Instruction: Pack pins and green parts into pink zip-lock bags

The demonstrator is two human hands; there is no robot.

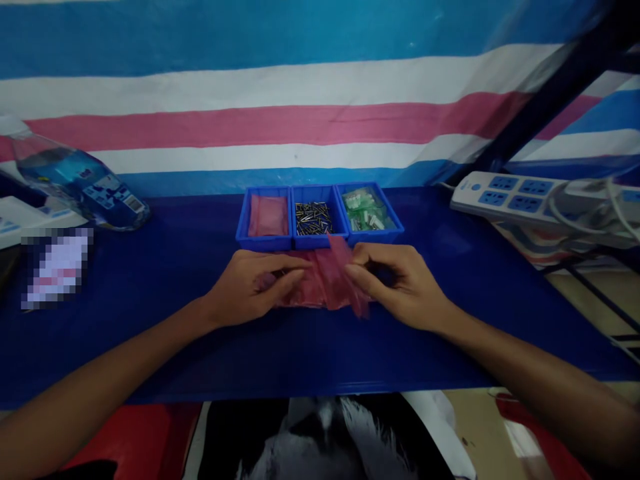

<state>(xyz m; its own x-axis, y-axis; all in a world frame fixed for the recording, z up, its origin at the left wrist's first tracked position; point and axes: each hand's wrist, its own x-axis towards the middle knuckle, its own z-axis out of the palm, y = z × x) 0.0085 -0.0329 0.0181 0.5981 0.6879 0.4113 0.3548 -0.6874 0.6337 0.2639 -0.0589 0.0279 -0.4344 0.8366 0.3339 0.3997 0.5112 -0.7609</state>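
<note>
In front of the blue bins, several pink plastic bags (pixel 313 287) lie flat on the blue table. My right hand (pixel 407 283) pinches the edge of one pink plastic bag (pixel 345 277) between thumb and forefinger, and that bag stands partly raised and blurred. Thumb and forefinger of my left hand (pixel 255 287) are closed together at the left part of the bags, with pink plastic showing between the fingers. Whether it grips one bag or more cannot be seen.
Behind my hands stand three joined blue bins: one with pink bags (pixel 269 215), one with small metal screws (pixel 313 219), one with green-and-white packets (pixel 367 210). A bottle of blue liquid (pixel 95 183) lies at left. A power strip (pixel 515 193) with cables sits at right.
</note>
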